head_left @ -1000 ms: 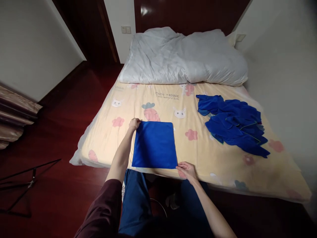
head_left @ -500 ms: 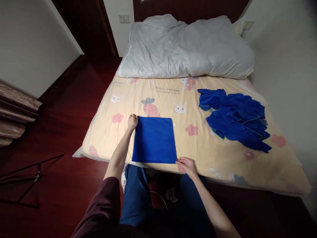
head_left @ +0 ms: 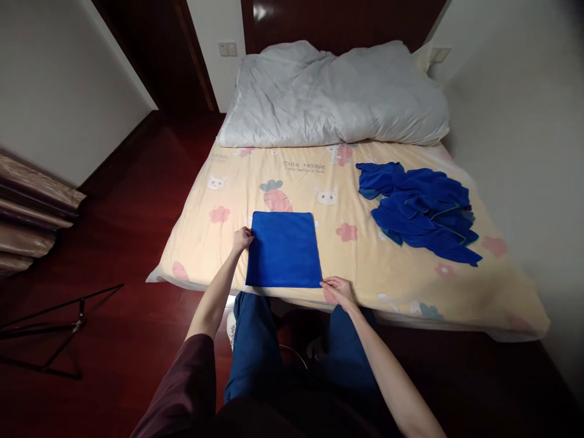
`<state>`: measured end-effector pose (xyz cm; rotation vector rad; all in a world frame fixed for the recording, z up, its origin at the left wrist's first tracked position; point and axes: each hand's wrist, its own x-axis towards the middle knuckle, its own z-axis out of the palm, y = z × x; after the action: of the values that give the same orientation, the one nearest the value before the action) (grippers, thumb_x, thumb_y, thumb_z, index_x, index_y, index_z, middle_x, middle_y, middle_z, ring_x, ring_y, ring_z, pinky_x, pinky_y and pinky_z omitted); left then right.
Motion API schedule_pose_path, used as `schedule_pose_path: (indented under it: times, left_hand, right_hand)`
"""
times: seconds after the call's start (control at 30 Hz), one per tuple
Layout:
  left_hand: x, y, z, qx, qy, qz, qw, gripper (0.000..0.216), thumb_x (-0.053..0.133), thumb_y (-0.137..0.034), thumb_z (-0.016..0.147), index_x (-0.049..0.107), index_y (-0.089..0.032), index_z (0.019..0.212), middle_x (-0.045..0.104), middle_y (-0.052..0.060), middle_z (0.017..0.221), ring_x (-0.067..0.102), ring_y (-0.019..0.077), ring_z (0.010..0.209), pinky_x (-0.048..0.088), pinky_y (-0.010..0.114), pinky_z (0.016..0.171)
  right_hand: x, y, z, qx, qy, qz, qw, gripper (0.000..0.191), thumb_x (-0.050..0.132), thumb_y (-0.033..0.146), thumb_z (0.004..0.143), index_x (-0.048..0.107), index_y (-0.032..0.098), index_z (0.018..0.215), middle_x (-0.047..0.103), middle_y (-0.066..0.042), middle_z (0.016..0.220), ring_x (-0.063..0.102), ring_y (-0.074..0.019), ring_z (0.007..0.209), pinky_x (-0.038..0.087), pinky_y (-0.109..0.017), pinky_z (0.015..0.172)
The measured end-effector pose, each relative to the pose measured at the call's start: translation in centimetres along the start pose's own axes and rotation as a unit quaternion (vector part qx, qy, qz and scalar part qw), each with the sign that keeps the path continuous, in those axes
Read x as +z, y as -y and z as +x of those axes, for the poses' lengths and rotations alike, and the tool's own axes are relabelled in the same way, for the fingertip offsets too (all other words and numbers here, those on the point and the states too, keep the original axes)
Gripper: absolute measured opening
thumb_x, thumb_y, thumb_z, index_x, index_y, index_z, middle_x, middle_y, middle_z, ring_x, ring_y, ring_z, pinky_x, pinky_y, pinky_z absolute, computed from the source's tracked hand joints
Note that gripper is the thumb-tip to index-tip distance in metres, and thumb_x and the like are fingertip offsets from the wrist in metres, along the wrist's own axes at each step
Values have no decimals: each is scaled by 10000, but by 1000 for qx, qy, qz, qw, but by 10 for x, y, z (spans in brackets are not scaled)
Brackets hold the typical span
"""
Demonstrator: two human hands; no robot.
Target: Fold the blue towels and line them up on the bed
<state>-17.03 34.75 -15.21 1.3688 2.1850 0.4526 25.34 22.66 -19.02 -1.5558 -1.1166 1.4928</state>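
A square blue cloth (head_left: 285, 250) lies flat and smooth near the front edge of the bed. My left hand (head_left: 243, 238) is at the cloth's left side, fingers curled in and closed at the edge, below the far left corner. At the near right corner, my right hand (head_left: 339, 292) pinches the cloth between thumb and fingers. Further right on the bed is a crumpled heap of blue cloths (head_left: 422, 213), some with green edging; neither hand touches it.
The bed (head_left: 214, 252) has a yellow printed sheet with rabbits, carrots and flowers. A grey-white quilt (head_left: 328, 100) is bunched by the dark headboard (head_left: 337, 24). Black tripod legs (head_left: 55, 328) stand on the red floor at left, below a curtain (head_left: 36, 207).
My left hand has moved from the far left corner toward me along the cloth's left edge. My right hand stays at the near right corner. The camera view has shifted slightly.
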Motion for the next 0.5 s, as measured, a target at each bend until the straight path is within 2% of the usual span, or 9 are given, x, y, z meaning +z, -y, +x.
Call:
schedule_pose_path:
  times: [0.13,0.27,0.37,0.5]
  left_hand:
    - [4,1,-3,-3,-5,2,1000,296,652,-157,754,659,-154,1050,774,93,989,724,222,982,528,291,888]
    - [9,1,-9,20,-13,14,1000,328,643,-141,727,653,-130,1054,759,132,1016,702,265,1037,514,328,926]
    - [10,3,-17,44,-10,19,999,319,648,-130,701,655,-148,1020,755,112,981,701,263,1017,510,321,925]
    - [7,6,-25,58,-12,21,998,314,618,-104,704,636,-158,1012,745,61,901,709,213,910,518,286,867]
  right_hand:
    - [-1,-3,1,9,-2,7,1000,515,892,585,551,722,166,796,761,-126,780,694,-232,644,494,-281,495]
    - [-3,-9,4,13,1,-2,1000,528,894,566,559,711,157,837,764,-125,813,694,-217,666,481,-262,499]
    - [-3,-10,5,9,-1,-5,1000,531,895,571,543,706,161,824,764,-121,815,705,-223,699,498,-263,524]
    - [-1,-8,6,5,-3,2,1000,502,900,545,537,705,166,801,757,-100,775,699,-213,681,506,-265,537]
